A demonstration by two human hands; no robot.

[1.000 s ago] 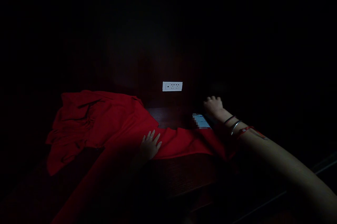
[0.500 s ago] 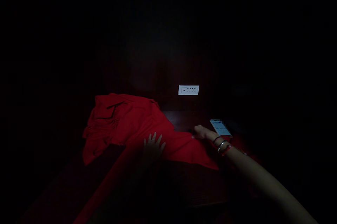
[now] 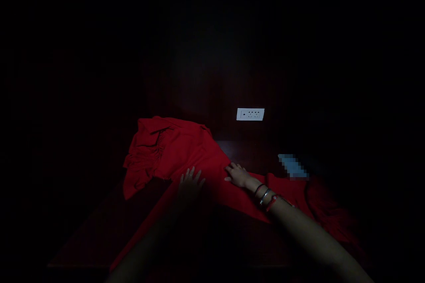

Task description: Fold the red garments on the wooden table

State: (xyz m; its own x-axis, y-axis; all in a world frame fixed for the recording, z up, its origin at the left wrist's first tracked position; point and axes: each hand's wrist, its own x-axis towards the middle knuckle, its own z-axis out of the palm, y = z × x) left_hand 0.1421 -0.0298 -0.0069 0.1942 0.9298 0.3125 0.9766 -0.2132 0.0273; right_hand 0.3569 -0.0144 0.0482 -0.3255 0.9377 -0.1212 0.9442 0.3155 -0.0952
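Note:
A red garment (image 3: 195,145) with gathered, ruffled cloth at its left end lies spread across a dark table. My left hand (image 3: 190,185) rests flat on its near part, fingers spread, a ring on one finger. To the right, my right hand (image 3: 237,175) lies on the cloth near its far edge, fingers apart and slightly bent. Bracelets (image 3: 265,196) circle my right wrist. More of the red cloth runs out past my right forearm, where it bunches in shadow. A strip of it also hangs toward me beside my left forearm.
A phone (image 3: 292,166), its screen blurred out, lies beyond the cloth on the right. On the dark wall behind is a white socket plate (image 3: 250,114). The table's front edge (image 3: 79,266) shows faintly at the lower left. Most of the surroundings are black.
My right hand has let go of the cloth edge it pinched, moved left and opened onto the garment. My left hand stays flat. The whole view has shifted slightly, showing more cloth at right.

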